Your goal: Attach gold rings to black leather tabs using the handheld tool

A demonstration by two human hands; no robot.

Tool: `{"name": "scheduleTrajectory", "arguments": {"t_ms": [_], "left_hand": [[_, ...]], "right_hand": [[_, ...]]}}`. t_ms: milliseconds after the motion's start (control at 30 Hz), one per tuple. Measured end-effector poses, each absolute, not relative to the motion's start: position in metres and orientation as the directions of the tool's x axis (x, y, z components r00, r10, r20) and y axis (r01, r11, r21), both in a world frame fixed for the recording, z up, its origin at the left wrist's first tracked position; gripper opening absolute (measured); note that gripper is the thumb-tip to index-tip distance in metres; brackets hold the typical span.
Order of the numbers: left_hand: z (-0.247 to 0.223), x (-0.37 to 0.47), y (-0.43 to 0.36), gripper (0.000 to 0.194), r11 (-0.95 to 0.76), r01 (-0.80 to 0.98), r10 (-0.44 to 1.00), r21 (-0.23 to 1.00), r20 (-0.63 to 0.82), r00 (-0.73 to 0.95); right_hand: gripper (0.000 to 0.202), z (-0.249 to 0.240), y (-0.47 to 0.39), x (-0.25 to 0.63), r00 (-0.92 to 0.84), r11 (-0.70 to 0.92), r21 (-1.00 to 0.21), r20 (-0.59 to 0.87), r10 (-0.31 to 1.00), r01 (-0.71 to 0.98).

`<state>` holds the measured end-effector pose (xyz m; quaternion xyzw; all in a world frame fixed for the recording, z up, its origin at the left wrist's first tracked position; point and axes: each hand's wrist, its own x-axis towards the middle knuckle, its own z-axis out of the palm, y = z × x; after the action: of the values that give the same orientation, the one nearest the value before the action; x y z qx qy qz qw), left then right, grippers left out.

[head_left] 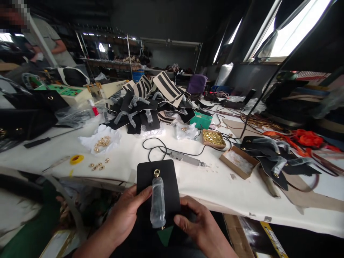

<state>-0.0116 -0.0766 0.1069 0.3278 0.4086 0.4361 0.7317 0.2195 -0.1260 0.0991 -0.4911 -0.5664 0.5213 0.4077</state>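
A white-topped table spanned the work area. A pile of panels, many black, lay across its far middle portion. One black panel was located at the near table edge, between the two hands, its wrapped strap facing up. The left hand grasped the panel's left edge, thumb pressed on the face beside the strap. The right hand gripped the lower right edge, thumb on the near side. A powered screwdriver lay just beyond the panel, cable looped behind it. An open cardboard box stood to its right. The strap was covered in translucent film. A small box contained gold-coloured pieces. A yellow roll lay left, near loose gold-coloured fittings. A gold-coloured ring was positioned at the strap's upper end.
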Motion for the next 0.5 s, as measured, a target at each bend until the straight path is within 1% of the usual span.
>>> {"name": "scheduleTrajectory", "arguments": {"t_ms": [67,100,133,200,267,367,433,500], "left_hand": [[0.107,-0.01,-0.077,0.035,0.328,-0.264,0.929,0.907,-0.259,0.262],[0.107,-0.009,-0.078,0.037,0.292,-0.207,0.937,0.934,-0.236,0.26],[0.107,-0.009,-0.078,0.039,0.262,-0.154,0.939,0.953,-0.215,0.267],[0.107,-0.01,-0.08,0.043,0.214,-0.06,0.938,0.975,-0.188,0.29],[0.105,-0.013,-0.08,0.044,0.173,0.007,0.934,0.985,-0.166,0.315],[0.101,-0.018,-0.082,0.043,0.115,0.089,0.932,0.989,-0.138,0.336],[0.098,-0.021,-0.083,0.043,0.083,0.145,0.931,0.986,-0.129,0.342],[0.097,-0.023,-0.083,0.043,0.063,0.198,0.932,0.978,-0.129,0.339]], "right_hand": [[0.035,0.108,-0.122,0.222,0.002,0.074,-0.965,0.077,0.997,0.25],[0.034,0.114,-0.118,0.222,0.064,0.13,-0.945,0.156,0.986,0.299],[0.03,0.12,-0.114,0.22,0.09,0.187,-0.923,0.23,0.969,0.336],[0.023,0.129,-0.105,0.213,0.055,0.288,-0.878,0.333,0.941,0.382],[0.019,0.135,-0.097,0.203,0.01,0.323,-0.854,0.358,0.934,0.409],[0.018,0.135,-0.09,0.188,-0.013,0.305,-0.845,0.333,0.943,0.44],[0.017,0.132,-0.088,0.182,-0.014,0.291,-0.856,0.316,0.949,0.427],[0.013,0.13,-0.088,0.179,0.008,0.247,-0.896,0.269,0.963,0.37]]}}
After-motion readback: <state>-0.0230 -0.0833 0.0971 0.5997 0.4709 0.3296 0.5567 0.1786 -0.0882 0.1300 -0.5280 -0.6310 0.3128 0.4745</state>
